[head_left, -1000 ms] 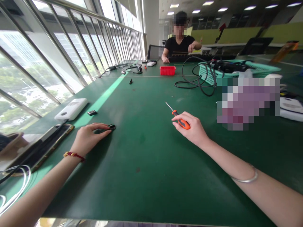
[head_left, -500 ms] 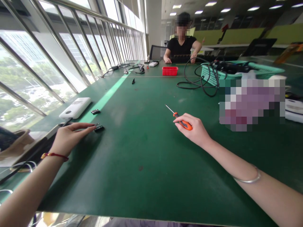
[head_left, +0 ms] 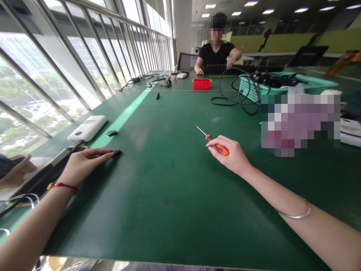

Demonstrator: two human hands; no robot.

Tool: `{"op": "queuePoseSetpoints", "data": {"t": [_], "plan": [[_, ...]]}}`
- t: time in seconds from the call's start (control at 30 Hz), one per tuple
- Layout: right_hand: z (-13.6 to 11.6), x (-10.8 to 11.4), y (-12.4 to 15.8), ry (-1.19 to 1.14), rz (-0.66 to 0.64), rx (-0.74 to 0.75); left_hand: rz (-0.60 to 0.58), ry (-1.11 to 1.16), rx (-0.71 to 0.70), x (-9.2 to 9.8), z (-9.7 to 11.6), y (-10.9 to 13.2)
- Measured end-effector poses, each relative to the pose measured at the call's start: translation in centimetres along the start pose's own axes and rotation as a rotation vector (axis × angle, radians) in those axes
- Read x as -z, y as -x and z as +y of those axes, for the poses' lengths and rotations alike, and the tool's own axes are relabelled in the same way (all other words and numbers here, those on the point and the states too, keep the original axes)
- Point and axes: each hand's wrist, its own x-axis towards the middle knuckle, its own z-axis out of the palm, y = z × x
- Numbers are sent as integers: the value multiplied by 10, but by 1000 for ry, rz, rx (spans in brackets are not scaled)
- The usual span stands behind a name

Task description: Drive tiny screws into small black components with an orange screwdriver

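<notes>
Green table (head_left: 166, 229), near edge: silver bangle (head_left: 296, 215) on the right forearm, red bracelet (head_left: 63, 186) at the left wrist. From my remote post I see the left hand (head_left: 83, 163) over the table's left side, thumb and fingers pinching a small black piece (head_left: 117, 151); I cannot tell whether it touches the tabletop. Right hand (head_left: 232, 154), well apart: thumb and fingers closed around an orange-and-grey screwdriver (head_left: 223, 150), shaft pointing forward and left. Just beyond the left fingertips I note a second black piece (head_left: 112, 133), near a white box (head_left: 88, 128). Farther: looped black cable (head_left: 224, 101) beside a teal basket (head_left: 249, 89), then a red tray (head_left: 202, 85). Far end: a seated person (head_left: 216, 54), dark top.
</notes>
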Motion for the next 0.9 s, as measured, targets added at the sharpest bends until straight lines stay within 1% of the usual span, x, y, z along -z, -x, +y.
{"op": "queuePoseSetpoints", "data": {"t": [0.1,0.13,0.43,0.57,0.7,0.9], "plan": [[0,0,0,1,0,3,-58,54,77,1,0,-1],[0,0,0,0,-1,5,-66,61,82,1,-1,-1],[1,0,0,1,-17,4,-34,23,65,1,-1,2],[2,-1,0,-4,-9,17,-37,27,74,1,-1,2],[2,-1,0,-8,-9,19,-42,44,46,2,-2,-1],[1,0,0,-24,-21,8,-75,65,37,3,-3,-3]]}}
